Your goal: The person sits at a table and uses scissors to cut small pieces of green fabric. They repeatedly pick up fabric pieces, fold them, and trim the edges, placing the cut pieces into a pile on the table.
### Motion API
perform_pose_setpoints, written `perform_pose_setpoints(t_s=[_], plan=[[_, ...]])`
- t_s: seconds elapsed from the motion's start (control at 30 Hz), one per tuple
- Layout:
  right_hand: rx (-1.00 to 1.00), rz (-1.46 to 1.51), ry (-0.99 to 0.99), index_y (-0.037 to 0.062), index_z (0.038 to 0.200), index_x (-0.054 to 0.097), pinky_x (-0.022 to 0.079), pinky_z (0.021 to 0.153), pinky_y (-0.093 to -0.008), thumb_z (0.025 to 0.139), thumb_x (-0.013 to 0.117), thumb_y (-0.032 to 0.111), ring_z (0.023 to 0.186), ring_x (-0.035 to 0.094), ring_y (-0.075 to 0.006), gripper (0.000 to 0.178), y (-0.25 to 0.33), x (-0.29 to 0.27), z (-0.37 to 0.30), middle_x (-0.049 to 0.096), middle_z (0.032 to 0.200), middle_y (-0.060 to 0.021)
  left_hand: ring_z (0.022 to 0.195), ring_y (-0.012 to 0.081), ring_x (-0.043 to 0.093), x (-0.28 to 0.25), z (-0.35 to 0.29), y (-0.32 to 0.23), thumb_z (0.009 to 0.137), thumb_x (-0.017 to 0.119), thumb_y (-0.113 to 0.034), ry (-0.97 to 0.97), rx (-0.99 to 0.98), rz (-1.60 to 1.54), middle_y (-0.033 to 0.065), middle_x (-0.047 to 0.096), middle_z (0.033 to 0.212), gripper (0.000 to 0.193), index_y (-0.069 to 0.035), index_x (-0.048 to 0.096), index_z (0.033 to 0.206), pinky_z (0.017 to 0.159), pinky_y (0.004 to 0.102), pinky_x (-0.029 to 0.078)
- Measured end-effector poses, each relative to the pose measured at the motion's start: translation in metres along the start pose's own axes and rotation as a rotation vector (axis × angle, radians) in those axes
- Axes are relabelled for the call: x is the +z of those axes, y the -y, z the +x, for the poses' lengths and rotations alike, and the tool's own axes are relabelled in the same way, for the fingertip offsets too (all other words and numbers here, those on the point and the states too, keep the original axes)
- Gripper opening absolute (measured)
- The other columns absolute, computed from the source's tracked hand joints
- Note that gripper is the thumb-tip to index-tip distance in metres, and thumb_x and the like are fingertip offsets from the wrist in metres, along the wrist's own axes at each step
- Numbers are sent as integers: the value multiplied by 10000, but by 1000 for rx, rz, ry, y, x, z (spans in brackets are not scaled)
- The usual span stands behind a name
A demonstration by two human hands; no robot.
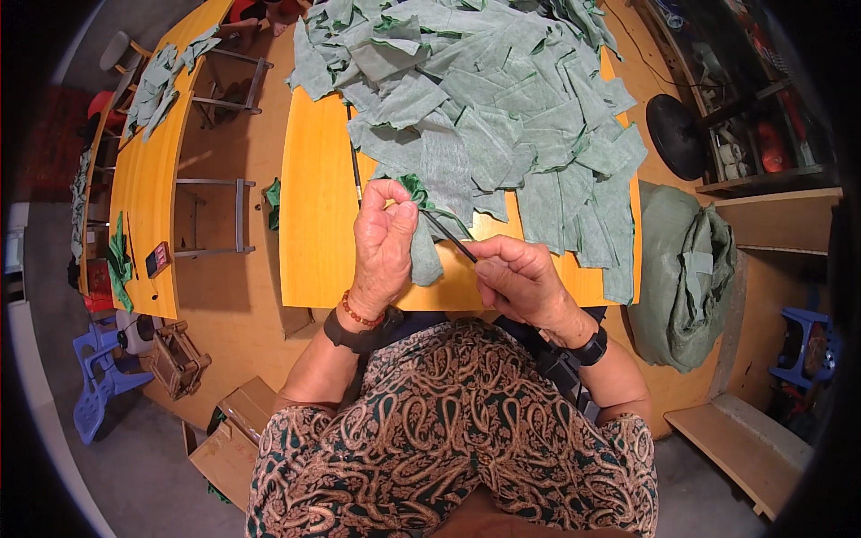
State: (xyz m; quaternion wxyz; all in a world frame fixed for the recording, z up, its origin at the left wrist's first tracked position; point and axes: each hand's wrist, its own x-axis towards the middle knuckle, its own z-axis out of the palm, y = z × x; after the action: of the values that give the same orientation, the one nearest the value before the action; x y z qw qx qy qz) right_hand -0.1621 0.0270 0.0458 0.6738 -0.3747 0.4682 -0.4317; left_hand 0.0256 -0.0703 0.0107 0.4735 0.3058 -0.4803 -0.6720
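Both hands at near edge of yellow table (314,197); left hand (384,240) fingers curled in, thumb pressed to index finger, pinching a green cloth piece (425,258) at its bunched, brighter green top; rest of that piece hangs down beside the hand, over the tabletop near the edge; right hand (522,276) just right of it, thumb and index finger pinching the near end of a thin black rod (451,236); rod slants far-left, its far end at the bunched cloth; whether the tip sits inside the cloth, cannot tell; second thin rod (355,161) lies on the table, left of the pile, just beyond the left hand; big loose pile of grey-green cloth pieces (502,117) covers the far and middle table, some hanging over the right edge; beaded bracelet (361,312) and dark band (348,337) on left wrist, dark watch (592,348) on right; stuffed green sack (677,278) right of the table; second yellow table (154,211) to the left, more cloth (154,90) on its far part; blue stool (100,372) near left.
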Motion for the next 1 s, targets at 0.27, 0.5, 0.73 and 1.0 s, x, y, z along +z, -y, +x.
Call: perform_pose_setpoints(t_s=[0.27, 0.5, 0.73, 1.0], plan=[[43, 108, -24, 9, 989, 594, 387, 485, -204, 963, 567, 118, 553, 498, -41, 116, -6, 6, 21, 572, 657, 4, 712, 48, 427, 10, -15, 15, 984, 517, -44, -13, 101, 137, -24, 439, 855, 101, -54, 435, 1042, 646, 200, 389], [-148, 197, -60, 15, 1079, 535, 369, 467, -201, 969, 549, 122, 533, 488, -40, 155, -20, 32, 45, 599, 678, -6, 776, 87, 543, 11, -16, 10, 988, 519, -63, -78, 105, 144, 43, 549, 898, 147, -63, 410, 1086, 698, 238, 466], [75, 64, -5, 44, 1211, 498, 333, 412, -194, 983, 518, 80, 464, 454, -35, 232, 14, 15, -4, 621, 687, -38, 802, 130, 608, -5, -3, 8, 1005, 490, -77, -174, 12, 3, 107, 624, 909, 150, -93, 388, 1115, 719, 255, 495], [173, 98, -61, 53, 1145, 593, 302, 349, -189, 985, 536, 103, 391, 421, -32, 176, 12, -1, -5, 616, 661, -31, 838, 140, 642, 4, 0, -1, 1016, 474, -78, -1, -16, -101, 96, 641, 912, 112, -82, 406, 1105, 744, 249, 509]])
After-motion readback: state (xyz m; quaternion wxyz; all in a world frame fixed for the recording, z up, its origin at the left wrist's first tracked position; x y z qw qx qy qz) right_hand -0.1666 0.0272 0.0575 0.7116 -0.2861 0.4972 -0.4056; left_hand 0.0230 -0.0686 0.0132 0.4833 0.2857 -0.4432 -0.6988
